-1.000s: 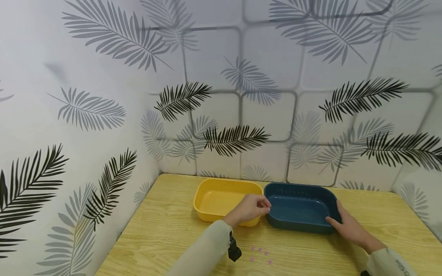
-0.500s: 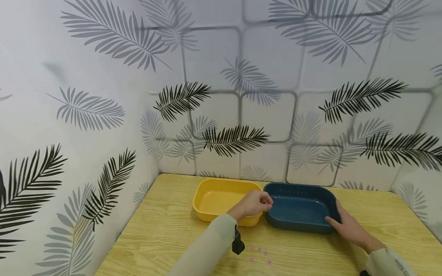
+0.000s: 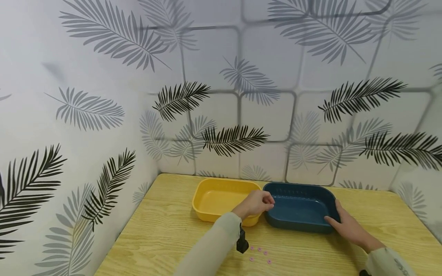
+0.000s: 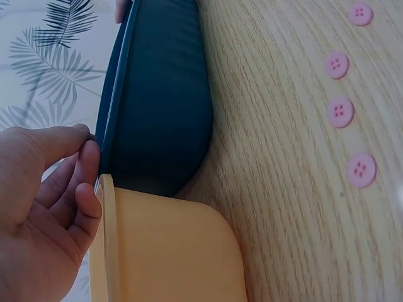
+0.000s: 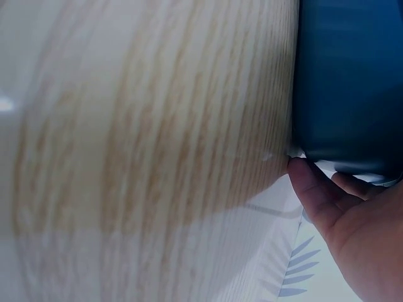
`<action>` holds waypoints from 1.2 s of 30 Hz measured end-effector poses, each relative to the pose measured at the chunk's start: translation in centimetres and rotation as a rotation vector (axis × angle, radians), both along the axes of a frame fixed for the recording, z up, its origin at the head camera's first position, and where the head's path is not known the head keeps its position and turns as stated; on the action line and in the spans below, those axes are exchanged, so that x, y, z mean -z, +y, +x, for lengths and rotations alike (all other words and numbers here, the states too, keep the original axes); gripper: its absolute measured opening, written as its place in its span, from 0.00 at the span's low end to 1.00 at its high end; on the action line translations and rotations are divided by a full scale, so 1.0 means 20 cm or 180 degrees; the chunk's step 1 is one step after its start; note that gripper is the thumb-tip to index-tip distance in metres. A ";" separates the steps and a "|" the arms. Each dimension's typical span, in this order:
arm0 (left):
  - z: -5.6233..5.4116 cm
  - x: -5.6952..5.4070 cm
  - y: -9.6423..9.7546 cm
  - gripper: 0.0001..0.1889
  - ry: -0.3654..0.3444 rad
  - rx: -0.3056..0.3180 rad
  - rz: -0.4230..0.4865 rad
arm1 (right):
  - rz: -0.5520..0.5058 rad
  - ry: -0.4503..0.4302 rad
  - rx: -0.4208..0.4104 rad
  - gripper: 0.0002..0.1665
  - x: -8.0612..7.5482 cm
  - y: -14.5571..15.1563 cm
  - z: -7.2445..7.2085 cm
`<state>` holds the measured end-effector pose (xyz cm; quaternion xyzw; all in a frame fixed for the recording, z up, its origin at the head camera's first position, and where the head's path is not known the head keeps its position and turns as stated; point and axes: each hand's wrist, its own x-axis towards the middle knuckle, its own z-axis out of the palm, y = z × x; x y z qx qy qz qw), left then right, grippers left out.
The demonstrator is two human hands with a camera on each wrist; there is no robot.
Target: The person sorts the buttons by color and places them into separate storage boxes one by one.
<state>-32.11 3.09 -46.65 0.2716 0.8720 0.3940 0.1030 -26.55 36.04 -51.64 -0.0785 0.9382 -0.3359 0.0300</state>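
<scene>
The smooth, round-cornered yellow tray (image 3: 208, 217) opens left of the left hand (image 3: 254, 203), slightly further right than earlier; its thumb meets a finger, anything between hidden, at the left rim of the blue tray (image 3: 298, 225). Below, round pink buttons (image 4: 340, 112) lie on grained table (image 3: 304, 253), leaving room rightward. The right hand (image 3: 348, 225) grips the blue tray's right end.

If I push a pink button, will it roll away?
Probably not: the pink buttons lie flat on the table, so one would likely slide. It should feel light, looking tiny compared with the blue tub, and is probably stiff, since its round rim looks even.
</scene>
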 end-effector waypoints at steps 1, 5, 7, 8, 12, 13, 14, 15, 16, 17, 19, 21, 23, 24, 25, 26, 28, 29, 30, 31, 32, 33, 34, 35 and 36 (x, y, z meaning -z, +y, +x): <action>0.00 0.00 0.00 0.02 0.0003 -0.0003 0.0013 | 0.0004 0.0006 -0.0003 0.58 0.00 0.00 0.00; 0.00 0.00 0.00 0.02 0.0029 -0.0007 0.0055 | 0.0009 0.0022 -0.0001 0.58 0.00 0.00 0.00; 0.00 0.01 0.00 0.02 0.0016 -0.0018 0.0075 | 0.0022 0.0051 0.0003 0.57 0.00 -0.01 0.00; 0.00 0.01 0.00 0.02 0.0009 -0.0026 0.0080 | 0.0034 0.0068 0.0006 0.57 -0.01 -0.01 0.00; 0.00 0.01 0.00 0.05 -0.0032 -0.0059 0.0120 | 0.0042 0.0103 0.0009 0.57 -0.01 -0.01 0.00; 0.00 0.01 0.00 0.06 -0.0034 -0.0063 0.0124 | 0.0038 0.0097 0.0006 0.56 -0.01 -0.01 0.00; 0.00 0.01 0.00 0.07 -0.0042 -0.0067 0.0128 | 0.0032 0.0092 0.0004 0.56 -0.02 -0.01 0.00; -0.01 0.01 0.00 0.07 -0.0042 -0.0067 0.0132 | 0.0024 0.0085 0.0000 0.56 -0.02 -0.01 0.01; -0.01 0.01 0.00 0.08 -0.0045 -0.0063 0.0122 | 0.0017 0.0076 -0.0004 0.56 -0.02 -0.01 0.01; -0.01 0.01 -0.01 0.08 -0.0032 -0.0055 0.0114 | 0.0011 0.0070 -0.0008 0.57 -0.02 -0.01 0.01; 0.00 0.00 -0.01 0.08 -0.0027 -0.0032 0.0104 | -0.0003 0.0068 -0.0016 0.57 -0.02 -0.01 0.01; 0.00 -0.01 -0.02 0.08 -0.0029 0.0008 0.0078 | -0.0017 0.0069 -0.0019 0.57 -0.01 -0.01 0.01; 0.02 -0.02 -0.03 0.07 -0.0034 0.0066 0.0057 | -0.0022 0.0070 -0.0013 0.57 -0.01 -0.01 0.01; 0.03 -0.03 -0.04 0.07 -0.0044 0.0099 0.0042 | -0.0022 0.0071 -0.0011 0.57 -0.01 -0.01 0.01; 0.04 -0.04 -0.05 0.07 -0.0061 0.0132 0.0029 | -0.0016 0.0071 -0.0007 0.57 -0.01 -0.01 0.01; 0.05 -0.04 -0.07 0.06 -0.0065 0.0174 0.0014 | -0.0019 0.0063 -0.0007 0.57 -0.01 -0.01 0.01; 0.07 -0.05 -0.09 0.06 -0.0053 0.0275 -0.0025 | -0.0015 0.0066 -0.0002 0.57 -0.01 -0.01 0.01; 0.08 -0.06 -0.10 0.06 -0.0051 0.0334 -0.0036 | -0.0017 0.0066 -0.0001 0.57 -0.01 0.00 0.01; 0.09 -0.06 -0.12 0.06 -0.0042 0.0387 -0.0050 | -0.0017 0.0068 -0.0004 0.57 -0.01 0.00 0.01; 0.11 -0.06 -0.13 0.06 -0.0024 0.0452 -0.0061 | -0.0019 0.0075 -0.0005 0.57 0.00 0.00 0.01; 0.12 -0.06 -0.14 0.06 0.0021 0.0531 -0.0085 | -0.0029 0.0076 -0.0008 0.57 0.00 0.00 0.00; 0.13 -0.06 -0.15 0.06 0.0055 0.0605 -0.0107 | -0.0024 0.0086 -0.0005 0.56 -0.01 0.00 0.01; 0.14 -0.06 -0.16 0.06 0.0075 0.0681 -0.0114 | -0.0029 0.0083 -0.0005 0.56 -0.01 -0.01 0.01; 0.15 -0.06 -0.17 0.06 0.0097 0.0760 -0.0120 | -0.0033 0.0082 -0.0005 0.57 -0.01 -0.01 0.01; 0.16 -0.06 -0.18 0.06 0.0116 0.0830 -0.0143 | -0.0041 0.0083 -0.0008 0.57 -0.01 -0.01 0.01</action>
